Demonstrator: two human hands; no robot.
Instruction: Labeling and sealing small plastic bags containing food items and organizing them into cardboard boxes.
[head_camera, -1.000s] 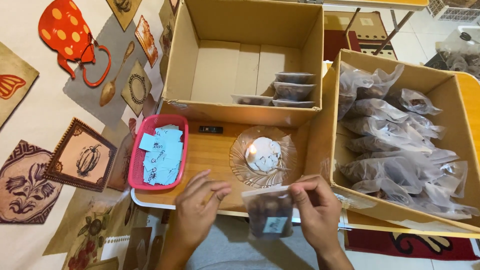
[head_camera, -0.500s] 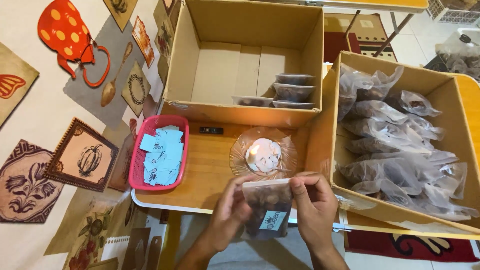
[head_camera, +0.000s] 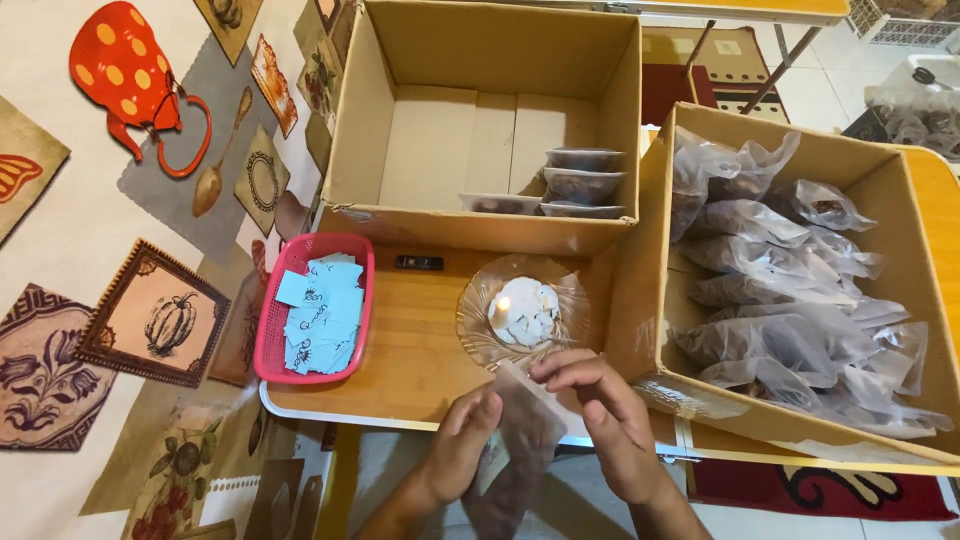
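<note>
Bagging under way: few packs boxed, many loose bags left.
Left hand (head_camera: 462, 440) and right hand (head_camera: 600, 420) close fingers on a clear filled bag (head_camera: 520, 450) near the candle dish (head_camera: 522, 312); four packs (head_camera: 570, 185) sit in the far box (head_camera: 490, 130), the right box (head_camera: 800, 290) full.

Bag (head_camera: 520, 440) in hands: thin clear plastic film, crinkled, slightly glossy. Dish (head_camera: 522, 312) at centre: clear ribbed glass, shiny. Small table (head_camera: 420, 350): smooth wood, satin finish. Left basket (head_camera: 318, 308): glossy pink plastic, holding matt pale-blue paper slips (head_camera: 322, 312). Far box (head_camera: 490, 130) and right box (head_camera: 800, 290): matt brown corrugated cardboard. Bags in right box (head_camera: 790, 290): cloudy wrinkled plastic.
</note>
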